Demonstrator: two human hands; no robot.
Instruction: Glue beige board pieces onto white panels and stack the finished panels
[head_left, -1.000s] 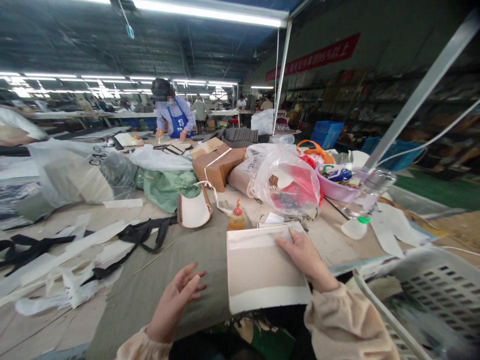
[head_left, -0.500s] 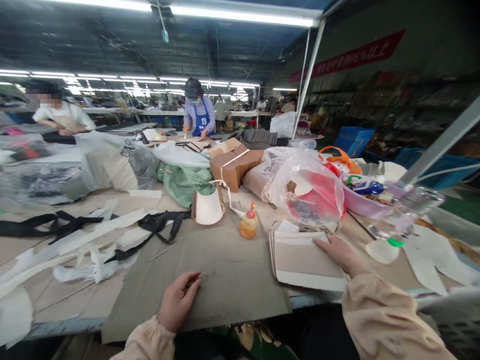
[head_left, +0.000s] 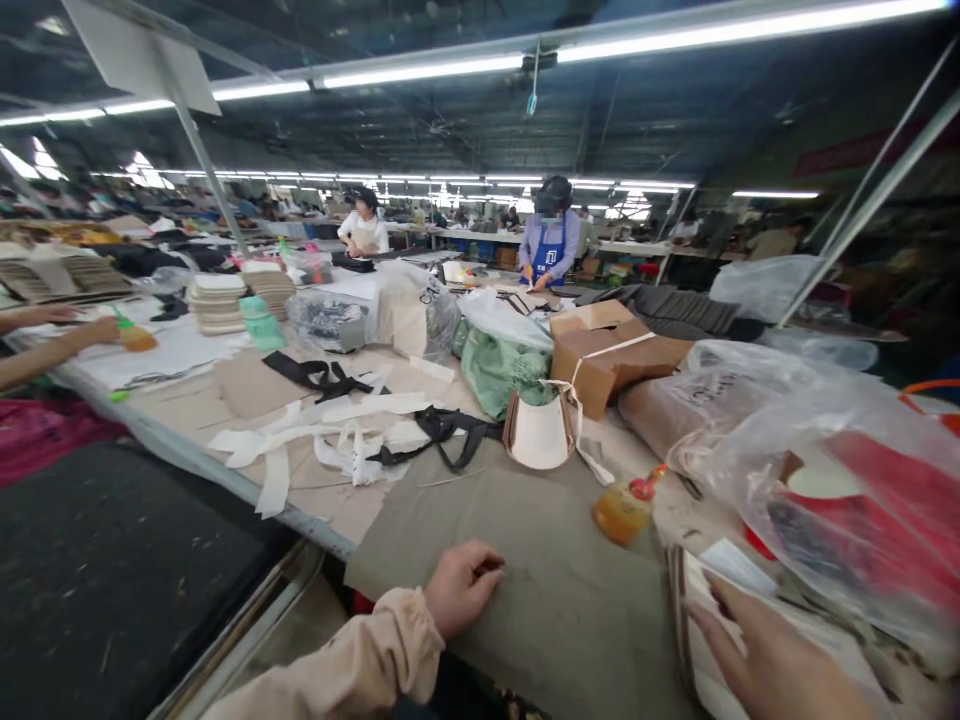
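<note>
My left hand rests on a grey-green sheet near the table's front edge. Its fingers are loosely bent, the thumb a little apart, with nothing visible between them. At the lower right, my right hand lies open over a stack of flat pale panels, fingers stretched and somewhat blurred. Between the hands and farther back is a squat bottle of amber liquid with a red top, tilted in view. Behind the sheet stands a bundle of curved white-faced pieces with a pale strap beside it.
Black straps and white strips lie at left. A brown carton, green bag and clear plastic bag stand behind. Another person's arm reaches in from the left; a person in a blue apron works opposite.
The view has swung left, bringing another person's arm and more tables into sight. My right hand now extends farther over the panel stack. My left hand remains on the sheet.
</note>
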